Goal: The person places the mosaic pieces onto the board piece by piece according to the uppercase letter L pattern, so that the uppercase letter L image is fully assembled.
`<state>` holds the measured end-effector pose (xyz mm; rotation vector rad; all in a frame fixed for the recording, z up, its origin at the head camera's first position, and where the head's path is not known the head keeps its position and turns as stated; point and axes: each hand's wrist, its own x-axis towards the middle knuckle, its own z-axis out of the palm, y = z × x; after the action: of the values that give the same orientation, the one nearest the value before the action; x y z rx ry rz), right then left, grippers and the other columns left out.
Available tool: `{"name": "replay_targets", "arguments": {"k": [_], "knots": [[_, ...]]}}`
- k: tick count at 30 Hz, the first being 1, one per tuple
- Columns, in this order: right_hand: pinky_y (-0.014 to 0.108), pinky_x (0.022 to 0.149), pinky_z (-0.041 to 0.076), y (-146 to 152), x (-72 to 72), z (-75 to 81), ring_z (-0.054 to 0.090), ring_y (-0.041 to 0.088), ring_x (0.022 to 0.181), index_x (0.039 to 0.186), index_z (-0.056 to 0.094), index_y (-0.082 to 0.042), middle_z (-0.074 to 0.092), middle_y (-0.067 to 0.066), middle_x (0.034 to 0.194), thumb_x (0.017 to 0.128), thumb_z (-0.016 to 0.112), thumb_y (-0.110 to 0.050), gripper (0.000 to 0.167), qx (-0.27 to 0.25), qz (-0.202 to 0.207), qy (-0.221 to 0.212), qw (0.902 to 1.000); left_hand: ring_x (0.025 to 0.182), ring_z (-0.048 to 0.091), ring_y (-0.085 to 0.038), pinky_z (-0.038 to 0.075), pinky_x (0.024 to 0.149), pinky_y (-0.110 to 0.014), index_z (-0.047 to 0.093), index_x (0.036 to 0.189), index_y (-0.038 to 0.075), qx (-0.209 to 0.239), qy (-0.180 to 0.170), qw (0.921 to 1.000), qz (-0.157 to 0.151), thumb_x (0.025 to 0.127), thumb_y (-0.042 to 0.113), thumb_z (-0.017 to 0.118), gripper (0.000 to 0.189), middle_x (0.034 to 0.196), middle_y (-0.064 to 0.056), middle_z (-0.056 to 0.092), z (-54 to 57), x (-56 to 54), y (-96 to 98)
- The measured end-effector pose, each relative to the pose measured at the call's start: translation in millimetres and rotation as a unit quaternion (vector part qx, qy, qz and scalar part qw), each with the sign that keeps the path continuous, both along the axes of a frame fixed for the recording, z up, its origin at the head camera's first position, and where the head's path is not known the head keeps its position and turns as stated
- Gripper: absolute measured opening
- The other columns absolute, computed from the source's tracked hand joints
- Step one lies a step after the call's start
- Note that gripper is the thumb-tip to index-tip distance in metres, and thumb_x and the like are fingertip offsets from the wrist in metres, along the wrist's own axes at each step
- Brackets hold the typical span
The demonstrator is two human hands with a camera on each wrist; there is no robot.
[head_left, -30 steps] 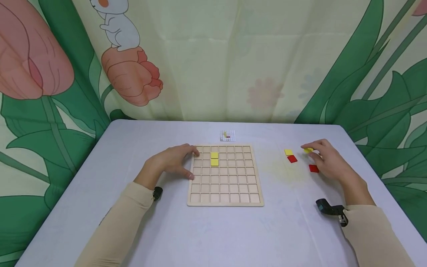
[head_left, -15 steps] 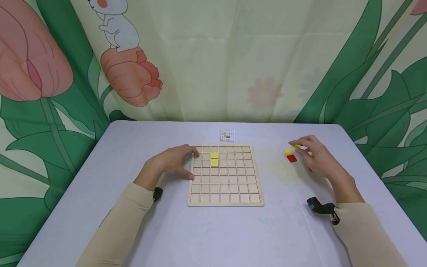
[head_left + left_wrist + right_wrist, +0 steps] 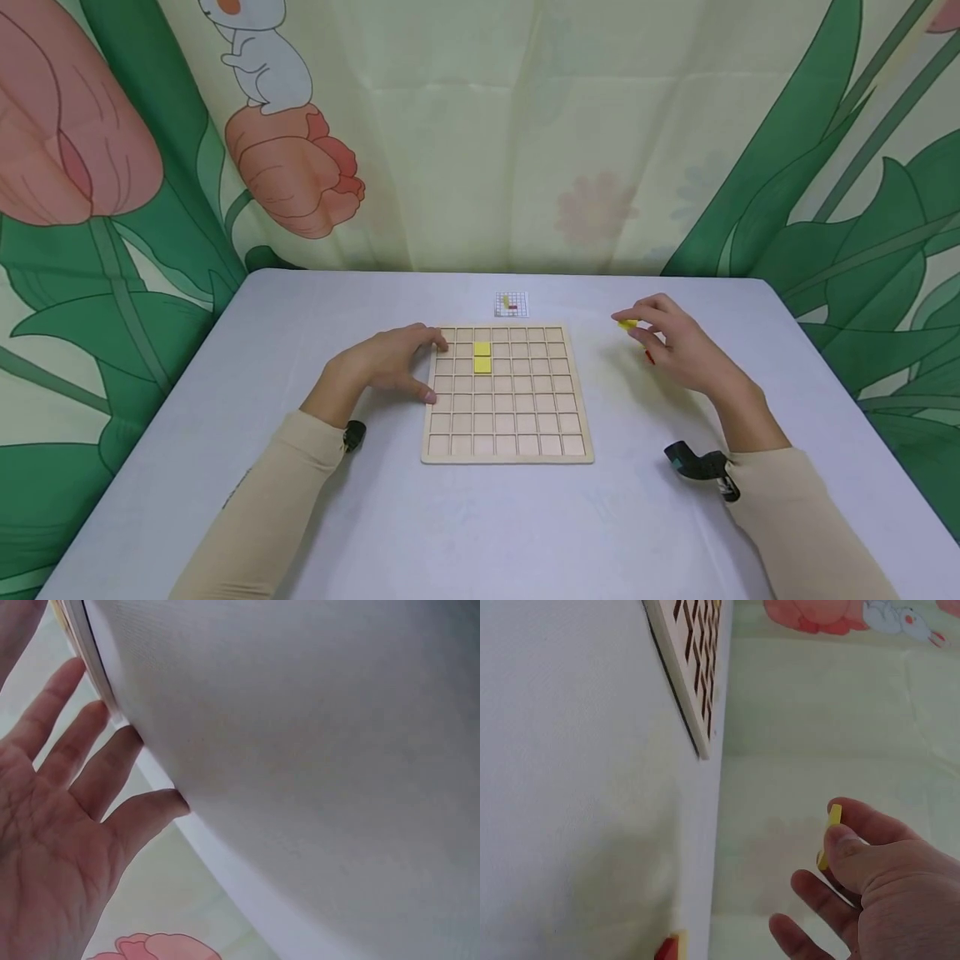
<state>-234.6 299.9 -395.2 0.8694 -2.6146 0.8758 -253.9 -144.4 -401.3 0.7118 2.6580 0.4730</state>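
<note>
A yellow square tile [image 3: 627, 324] is pinched between the thumb and fingers of my right hand [image 3: 678, 346], raised above the table to the right of the board. The right wrist view shows this tile [image 3: 829, 838] edge-on, with the other fingers spread. My left hand [image 3: 386, 358] touches the left edge of the wooden grid board [image 3: 506, 461], thumb and fingers spread along it. Two yellow tiles [image 3: 482, 357] lie in neighbouring cells of one column near the board's far side. Beneath the right hand a red tile [image 3: 649, 357] shows partly.
Behind the board lies a small printed grid card [image 3: 512, 305] with a coloured pattern. Low in the right wrist view, a red tile [image 3: 666, 949] and a yellow one [image 3: 679, 943] lie together. A patterned curtain [image 3: 480, 167] hangs behind the white table [image 3: 525, 533].
My right hand has moved left with the yellow tile, from the far right toward the board, passing over the loose tiles and now covering most of them. The left hand stays put.
</note>
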Motion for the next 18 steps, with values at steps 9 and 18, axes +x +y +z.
{"name": "replay_targets", "arguments": {"k": [9,18], "knots": [[0.015,0.078,0.045,-25.0,-3.1,-0.8,0.054,0.015,0.097,0.124,0.071,-0.010,0.057,0.008,0.114,0.096,0.064,0.009,0.034,-0.012,0.028,-0.003,0.9995,0.137,0.049,-0.026,0.040,0.116,-0.049,0.055,0.136,0.022,0.000,-0.002,1.0000,-0.001,0.072,0.045,0.094,0.078,0.144,-0.003,0.054,-0.2,1.1,-1.2],[0.024,0.090,0.054,-54.3,-6.7,-1.9,0.058,0.020,0.111,0.126,0.070,-0.008,0.059,0.005,0.117,0.096,0.067,0.003,0.032,-0.029,0.057,-0.054,0.9965,0.138,0.049,-0.026,0.040,0.116,-0.049,0.056,0.137,0.021,0.004,0.002,1.0000,-0.001,0.072,0.045,0.094,0.079,0.148,-0.003,0.052,-0.5,1.7,-2.2]]}}
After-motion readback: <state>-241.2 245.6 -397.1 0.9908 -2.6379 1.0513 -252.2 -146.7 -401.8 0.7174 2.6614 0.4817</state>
